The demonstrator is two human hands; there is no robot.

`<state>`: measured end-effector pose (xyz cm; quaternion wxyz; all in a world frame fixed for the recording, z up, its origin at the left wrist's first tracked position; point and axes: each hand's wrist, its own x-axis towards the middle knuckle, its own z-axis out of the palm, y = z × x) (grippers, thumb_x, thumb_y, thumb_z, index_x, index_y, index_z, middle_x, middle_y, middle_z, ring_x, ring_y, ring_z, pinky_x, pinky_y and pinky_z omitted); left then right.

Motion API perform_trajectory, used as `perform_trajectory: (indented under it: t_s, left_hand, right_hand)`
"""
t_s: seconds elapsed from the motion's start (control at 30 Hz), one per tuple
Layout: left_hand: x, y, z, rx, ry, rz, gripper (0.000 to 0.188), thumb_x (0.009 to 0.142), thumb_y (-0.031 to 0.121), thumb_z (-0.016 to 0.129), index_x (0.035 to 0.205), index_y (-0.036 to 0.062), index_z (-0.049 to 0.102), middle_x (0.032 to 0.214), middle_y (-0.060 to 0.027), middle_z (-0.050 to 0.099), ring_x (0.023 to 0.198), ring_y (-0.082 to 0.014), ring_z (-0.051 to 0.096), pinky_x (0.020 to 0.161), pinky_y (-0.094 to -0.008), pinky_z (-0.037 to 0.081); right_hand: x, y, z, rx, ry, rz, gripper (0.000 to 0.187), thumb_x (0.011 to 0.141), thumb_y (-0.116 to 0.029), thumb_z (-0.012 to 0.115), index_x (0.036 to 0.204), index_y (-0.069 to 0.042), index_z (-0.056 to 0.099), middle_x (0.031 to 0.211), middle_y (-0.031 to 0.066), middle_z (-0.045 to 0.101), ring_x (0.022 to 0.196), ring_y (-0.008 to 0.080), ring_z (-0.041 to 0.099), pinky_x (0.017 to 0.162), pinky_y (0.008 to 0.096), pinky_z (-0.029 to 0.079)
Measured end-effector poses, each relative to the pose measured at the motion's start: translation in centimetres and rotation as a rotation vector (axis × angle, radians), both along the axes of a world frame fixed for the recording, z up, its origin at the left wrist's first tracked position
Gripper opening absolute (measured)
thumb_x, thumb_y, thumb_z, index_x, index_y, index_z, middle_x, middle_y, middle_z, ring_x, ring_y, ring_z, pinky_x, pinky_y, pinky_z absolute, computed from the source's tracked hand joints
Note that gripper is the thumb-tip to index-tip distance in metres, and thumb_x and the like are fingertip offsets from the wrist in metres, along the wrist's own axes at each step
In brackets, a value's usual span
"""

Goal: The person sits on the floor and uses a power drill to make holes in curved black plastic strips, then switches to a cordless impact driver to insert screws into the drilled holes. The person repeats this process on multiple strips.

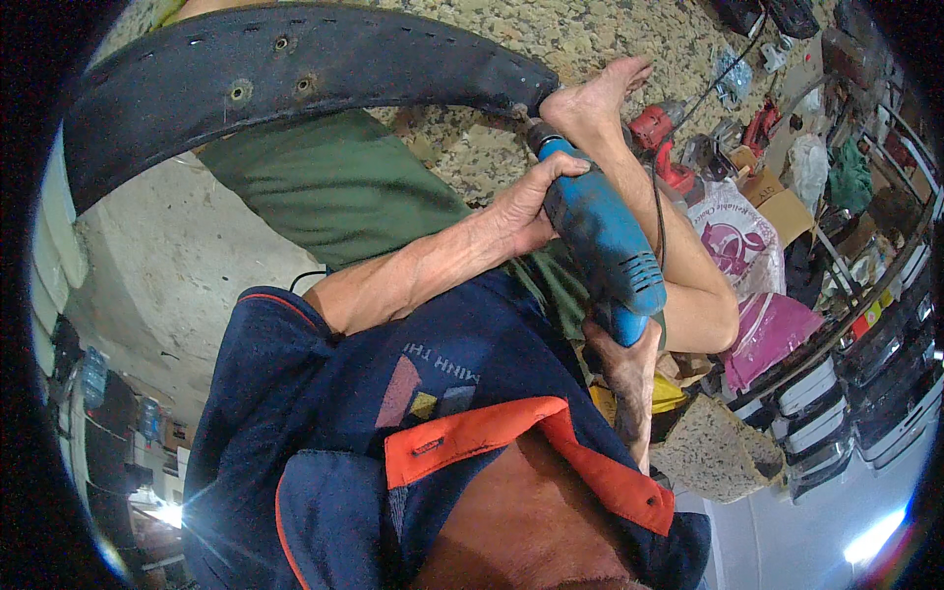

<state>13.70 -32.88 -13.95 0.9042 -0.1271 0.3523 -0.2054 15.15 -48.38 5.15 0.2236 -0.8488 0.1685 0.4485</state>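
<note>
A blue electric drill (600, 231) points up and left, its bit against the right end of a long curved black rubber strip (285, 79) with several holes. My left hand (526, 202) wraps the drill's front body. Lower down, my right hand (621, 359), dark with grime, grips the drill's handle. A bare foot (595, 98) presses on the strip's end right beside the bit. My bent leg (688, 285) runs behind the drill. A dark blue shirt with an orange collar (393, 393) fills the lower middle.
Speckled stone floor (560, 39) lies under the strip. A red power tool (654, 133), a black cord (657, 211), pink and white plastic bags (742, 246) and a cardboard box (782, 211) sit to the right. Crowded metal racks (875, 295) line the right edge.
</note>
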Motion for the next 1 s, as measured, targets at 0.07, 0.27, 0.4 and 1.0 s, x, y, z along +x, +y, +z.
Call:
perform_trajectory:
  t_s: [0.07, 0.27, 0.4, 1.0]
  left_hand:
    - [0.0, 0.1, 0.0, 0.01, -0.005, -0.003, 0.042, 0.085, 0.036, 0.073, 0.113, 0.0068, 0.063, 0.104, -0.0084, 0.071, 0.095, -0.0228, 0.07, 0.093, -0.0434, 0.056]
    - [0.3, 0.1, 0.1, -0.009, 0.018, 0.0, 0.038, 0.084, 0.033, 0.075, 0.109, 0.0075, 0.062, 0.097, -0.0047, 0.069, 0.09, -0.0189, 0.07, 0.089, -0.0391, 0.057]
    - [0.3, -0.1, 0.1, 0.035, 0.018, 0.023, 0.038, 0.084, 0.034, 0.075, 0.108, 0.0079, 0.062, 0.095, -0.0048, 0.069, 0.088, -0.0189, 0.07, 0.087, -0.0383, 0.058]
    - [0.5, -0.1, -0.1, 0.036, 0.06, 0.0, 0.036, 0.087, 0.036, 0.071, 0.108, 0.0083, 0.062, 0.096, -0.0057, 0.069, 0.088, -0.0196, 0.07, 0.085, -0.0383, 0.058]
  right_hand:
    - [0.2, 0.1, -0.1, 0.0, 0.01, 0.008, 0.029, 0.076, -0.01, 0.079, 0.1, 0.002, 0.069, 0.087, 0.0077, 0.071, 0.075, 0.0162, 0.065, 0.073, 0.0331, 0.054]
    - [1.0, 0.2, -0.2, 0.037, 0.034, 0.015, 0.029, 0.076, -0.012, 0.082, 0.1, 0.001, 0.07, 0.09, 0.0098, 0.073, 0.08, 0.0168, 0.066, 0.076, 0.0341, 0.055]
    - [1.1, -0.2, -0.4, 0.046, 0.116, -0.093, 0.039, 0.077, -0.016, 0.084, 0.108, 0.0, 0.068, 0.098, 0.0122, 0.072, 0.085, 0.0197, 0.067, 0.079, 0.0355, 0.055]
    - [0.9, -0.8, -0.5, -0.104, 0.136, -0.081, 0.065, 0.074, -0.025, 0.089, 0.124, 0.002, 0.058, 0.109, 0.017, 0.068, 0.096, 0.0259, 0.066, 0.086, 0.0396, 0.054]
